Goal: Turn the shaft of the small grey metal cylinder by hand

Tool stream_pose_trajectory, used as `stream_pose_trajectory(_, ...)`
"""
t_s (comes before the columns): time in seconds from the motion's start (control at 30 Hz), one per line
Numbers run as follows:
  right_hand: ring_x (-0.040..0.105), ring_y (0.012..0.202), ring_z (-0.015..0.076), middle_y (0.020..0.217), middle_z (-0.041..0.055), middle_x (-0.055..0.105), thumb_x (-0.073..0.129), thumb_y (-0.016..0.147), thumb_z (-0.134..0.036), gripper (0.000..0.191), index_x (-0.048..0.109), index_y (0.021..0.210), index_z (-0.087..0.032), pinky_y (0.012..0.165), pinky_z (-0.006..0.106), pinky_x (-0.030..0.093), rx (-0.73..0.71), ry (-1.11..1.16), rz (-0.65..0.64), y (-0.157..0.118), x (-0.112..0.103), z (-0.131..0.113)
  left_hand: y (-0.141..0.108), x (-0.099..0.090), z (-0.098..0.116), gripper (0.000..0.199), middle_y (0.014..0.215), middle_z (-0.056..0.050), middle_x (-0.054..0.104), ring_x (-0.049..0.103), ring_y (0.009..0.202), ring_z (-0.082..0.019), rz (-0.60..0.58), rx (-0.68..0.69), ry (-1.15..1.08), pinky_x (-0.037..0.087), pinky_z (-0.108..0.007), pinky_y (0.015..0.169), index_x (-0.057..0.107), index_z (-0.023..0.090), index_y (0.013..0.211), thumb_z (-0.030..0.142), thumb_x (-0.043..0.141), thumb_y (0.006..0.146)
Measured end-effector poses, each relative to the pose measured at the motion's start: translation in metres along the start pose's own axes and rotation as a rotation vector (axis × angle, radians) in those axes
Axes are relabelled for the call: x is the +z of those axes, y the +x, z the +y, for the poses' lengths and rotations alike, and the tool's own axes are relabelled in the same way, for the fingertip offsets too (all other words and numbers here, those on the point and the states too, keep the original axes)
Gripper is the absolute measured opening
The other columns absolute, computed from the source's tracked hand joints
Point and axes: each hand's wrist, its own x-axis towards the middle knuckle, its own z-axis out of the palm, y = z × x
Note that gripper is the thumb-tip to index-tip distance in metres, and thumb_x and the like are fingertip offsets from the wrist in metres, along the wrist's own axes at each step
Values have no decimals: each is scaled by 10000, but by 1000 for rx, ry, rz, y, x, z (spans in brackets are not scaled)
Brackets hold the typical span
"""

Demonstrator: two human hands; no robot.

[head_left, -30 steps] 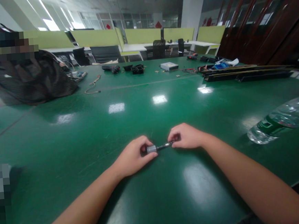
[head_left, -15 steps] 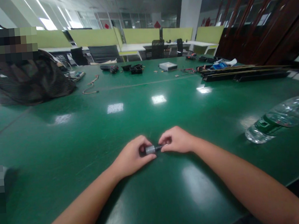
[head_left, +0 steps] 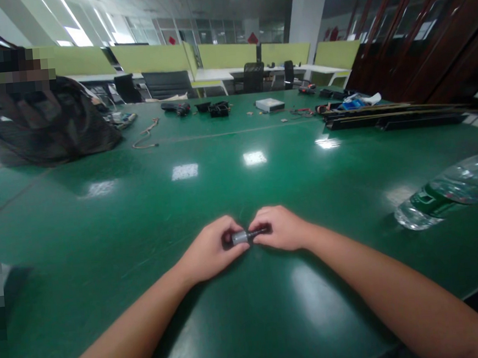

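Observation:
A short grey cylinder with black ends [head_left: 239, 238] lies between the thumb and fingers of my left hand [head_left: 209, 251], low over the green tabletop [head_left: 223, 191]. From its right end a thin dark rod [head_left: 256, 233] runs into the pinch of my right hand [head_left: 283, 228]. Both hands are closed, with their fingertips close together. The cylinder's left end sits in shadow inside my left hand, and the rod's far end is partly covered by my right fingers. I cannot tell whether cylinder and rod are one piece.
A clear water bottle with a green label [head_left: 441, 196] lies on its side at right. A dark bag [head_left: 53, 127] stands at far left. Along the back are a white box [head_left: 270, 106], black parts [head_left: 218, 109], a cable [head_left: 147, 135] and long black strips [head_left: 395, 117].
The fingers of my right hand have shifted slightly left and curled more around the rod. My left hand stays in nearly the same place, still holding the cylinder.

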Motion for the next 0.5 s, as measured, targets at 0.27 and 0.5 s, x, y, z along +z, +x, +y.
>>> stream_pose_trajectory(0.27, 600, 837, 160, 877, 39, 689, 692, 820, -218, 138, 726, 950, -185, 761, 261, 430, -27, -29, -7, 1, 2, 0, 0, -1, 1, 182, 830, -21, 613, 559, 729, -170, 1, 23, 5, 435, -266, 652, 601, 186, 907, 347, 640, 832)
stream_pose_trajectory(0.5, 598, 818, 156, 869, 33, 683, 686, 819, -215, 138, 726, 947, -184, 743, 257, 428, -1, -42, -28, 0, -1, -2, 0, -1, 0, 190, 839, -19, 611, 565, 735, -173, -5, 16, 3, 439, -266, 659, 601, 192, 916, 359, 647, 837)
